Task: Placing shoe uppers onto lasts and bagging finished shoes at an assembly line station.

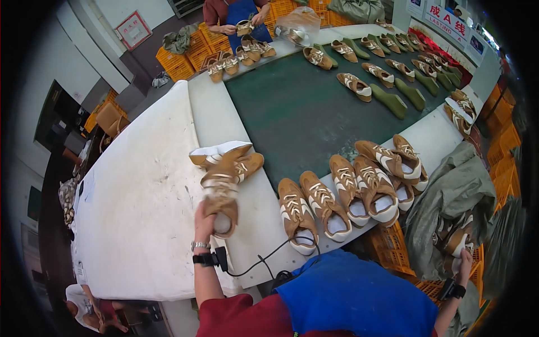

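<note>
My left hand is closed on the heel side of a brown-and-white lace-up sneaker, which is smeared by motion. Just beyond it, more brown sneakers lie on the pale table border, one tipped on its side with its white sole showing. Far to my right, my right hand grips another brown sneaker over an orange crate, beside a grey-green cloth sack. Between my hands, a row of several brown sneakers stands along the near table edge, toes pointing away from me.
A dark green belt surface carries brown sneakers and green shoe lasts at its far right. White cloth covers the left table. Orange crates stand on the right. A co-worker in a blue apron handles a shoe opposite. A black cable crosses the near edge.
</note>
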`<move>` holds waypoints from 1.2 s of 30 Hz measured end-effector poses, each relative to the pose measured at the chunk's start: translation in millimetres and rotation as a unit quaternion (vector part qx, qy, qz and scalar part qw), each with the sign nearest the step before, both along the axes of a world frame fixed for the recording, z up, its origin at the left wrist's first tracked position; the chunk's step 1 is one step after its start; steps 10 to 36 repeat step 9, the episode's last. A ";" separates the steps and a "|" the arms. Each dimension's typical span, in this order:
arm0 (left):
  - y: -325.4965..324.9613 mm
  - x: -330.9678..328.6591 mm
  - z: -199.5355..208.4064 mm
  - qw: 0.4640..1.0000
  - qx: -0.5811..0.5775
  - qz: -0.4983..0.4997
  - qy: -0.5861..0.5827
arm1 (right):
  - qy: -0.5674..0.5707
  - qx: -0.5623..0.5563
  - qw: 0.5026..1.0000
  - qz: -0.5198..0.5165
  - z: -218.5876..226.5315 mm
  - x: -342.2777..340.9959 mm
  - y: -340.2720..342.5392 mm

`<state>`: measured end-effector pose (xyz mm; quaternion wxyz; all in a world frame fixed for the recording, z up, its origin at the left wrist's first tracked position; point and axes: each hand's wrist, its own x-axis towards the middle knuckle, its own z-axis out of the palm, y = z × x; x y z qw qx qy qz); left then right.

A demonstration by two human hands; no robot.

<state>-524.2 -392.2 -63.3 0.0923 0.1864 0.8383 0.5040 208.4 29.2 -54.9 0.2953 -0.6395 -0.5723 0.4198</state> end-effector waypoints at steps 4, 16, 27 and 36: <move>36.1 -51.1 -48.5 0.927 -0.289 -0.213 0.105 | 0.109 0.018 0.994 -0.008 35.0 -28.4 -22.1; 63.7 -150.9 -85.7 0.904 -0.366 -0.144 0.167 | 0.168 0.033 0.985 0.026 66.7 -42.0 -49.1; 63.7 -150.9 -85.7 0.904 -0.366 -0.144 0.167 | 0.168 0.033 0.985 0.026 66.7 -42.0 -49.1; 63.7 -150.9 -85.7 0.904 -0.366 -0.144 0.167 | 0.168 0.033 0.985 0.026 66.7 -42.0 -49.1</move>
